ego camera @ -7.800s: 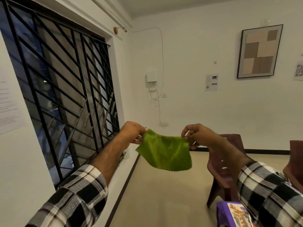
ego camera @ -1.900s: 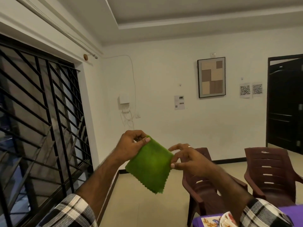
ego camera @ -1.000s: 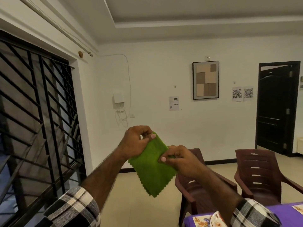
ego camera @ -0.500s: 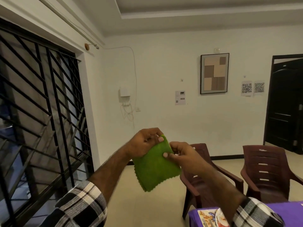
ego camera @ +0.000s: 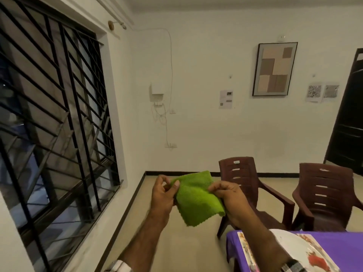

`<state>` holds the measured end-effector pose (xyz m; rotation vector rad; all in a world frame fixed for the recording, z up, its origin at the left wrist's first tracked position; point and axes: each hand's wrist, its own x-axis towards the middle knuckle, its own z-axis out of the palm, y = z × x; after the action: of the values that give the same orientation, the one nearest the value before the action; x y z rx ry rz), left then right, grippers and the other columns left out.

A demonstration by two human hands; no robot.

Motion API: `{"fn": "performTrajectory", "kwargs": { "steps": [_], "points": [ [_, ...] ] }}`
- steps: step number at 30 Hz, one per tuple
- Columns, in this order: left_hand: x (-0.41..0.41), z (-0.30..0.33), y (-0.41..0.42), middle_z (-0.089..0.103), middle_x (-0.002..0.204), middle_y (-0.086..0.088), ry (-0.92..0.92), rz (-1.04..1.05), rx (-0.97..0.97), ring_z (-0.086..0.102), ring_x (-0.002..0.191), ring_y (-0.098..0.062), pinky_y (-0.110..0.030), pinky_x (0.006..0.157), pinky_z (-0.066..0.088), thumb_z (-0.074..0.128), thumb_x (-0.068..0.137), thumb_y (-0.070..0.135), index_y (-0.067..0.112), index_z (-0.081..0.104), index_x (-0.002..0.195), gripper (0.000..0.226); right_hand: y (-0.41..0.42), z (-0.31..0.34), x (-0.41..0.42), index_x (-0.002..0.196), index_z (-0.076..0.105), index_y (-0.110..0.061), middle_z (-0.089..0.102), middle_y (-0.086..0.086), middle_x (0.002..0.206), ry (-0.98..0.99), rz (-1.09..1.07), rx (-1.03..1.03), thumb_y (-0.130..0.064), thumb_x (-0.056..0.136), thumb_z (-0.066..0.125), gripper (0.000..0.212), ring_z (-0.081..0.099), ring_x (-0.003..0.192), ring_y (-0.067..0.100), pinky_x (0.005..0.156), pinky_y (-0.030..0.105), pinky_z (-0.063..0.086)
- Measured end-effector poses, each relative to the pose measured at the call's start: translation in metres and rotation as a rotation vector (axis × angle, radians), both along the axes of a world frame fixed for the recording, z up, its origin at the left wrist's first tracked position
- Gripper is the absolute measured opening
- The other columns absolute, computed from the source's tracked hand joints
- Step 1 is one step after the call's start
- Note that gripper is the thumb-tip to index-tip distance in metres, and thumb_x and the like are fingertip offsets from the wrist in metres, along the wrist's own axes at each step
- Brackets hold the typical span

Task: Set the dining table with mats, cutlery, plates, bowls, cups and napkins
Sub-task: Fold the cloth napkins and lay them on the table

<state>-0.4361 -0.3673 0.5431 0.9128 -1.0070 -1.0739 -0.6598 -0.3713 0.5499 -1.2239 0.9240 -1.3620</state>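
**Green napkin held in the air between both hands**

The left hand (ego camera: 162, 195) pinches the left edge of a green napkin (ego camera: 196, 199), thumb laid flat on the cloth and the other fingers curled behind it, where they are partly hidden. The right hand (ego camera: 228, 195) grips the right edge with its fingers bent over the fabric; the fingertips disappear into the fold. The napkin hangs in the air between the two hands, well above the floor and clear of the surface (ego camera: 349, 250), with its zigzag-cut lower edge free (whether it is folded double cannot be told for sure).

Both forearms run down to the bottom edge of the view, where only slivers of checked sleeve show.

At the lower right, the near-left corner of the surface comes into view under a purple cloth. On it lies a patterned mat (ego camera: 246, 254), largely covered by the right forearm, and on the mat a white plate (ego camera: 298, 250) with a red motif, cut off by the frame edge.

Beyond the surface stand two dark brown plastic chairs (ego camera: 245, 179), the nearer one partly behind the right hand. A barred window (ego camera: 55, 118) fills the left wall, and a framed picture (ego camera: 275, 69) hangs on the far wall beside blurred paper sheets.
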Motion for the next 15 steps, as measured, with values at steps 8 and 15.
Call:
{"fn": "performTrajectory", "kwargs": {
  "steps": [8,15],
  "points": [
    [0.015,-0.067,0.027,0.077,0.103,-0.013,-0.028,-0.251,0.164,0.074,0.096,-0.028,-0.04,0.077,0.062,0.095,0.071,0.007,0.011,0.083,0.091,0.023,0.01,-0.077,0.012,0.109,0.077,0.003,0.076,0.026,0.112,-0.119,-0.049,0.172,0.006,0.095,0.063,0.02,0.074,0.102,0.038,0.091,0.046,0.06],
    [0.008,-0.099,0.038,0.079,0.12,-0.015,-0.162,-0.28,0.333,0.077,0.108,-0.029,-0.045,0.089,0.062,0.088,0.076,0.018,0.018,0.087,0.105,0.03,0.025,-0.125,0.004,0.1,0.083,-0.005,0.076,0.028,0.108,-0.04,-0.02,0.326,0.007,0.087,0.074,0.02,0.077,0.096,0.04,0.082,0.045,0.064]
  ]
}}
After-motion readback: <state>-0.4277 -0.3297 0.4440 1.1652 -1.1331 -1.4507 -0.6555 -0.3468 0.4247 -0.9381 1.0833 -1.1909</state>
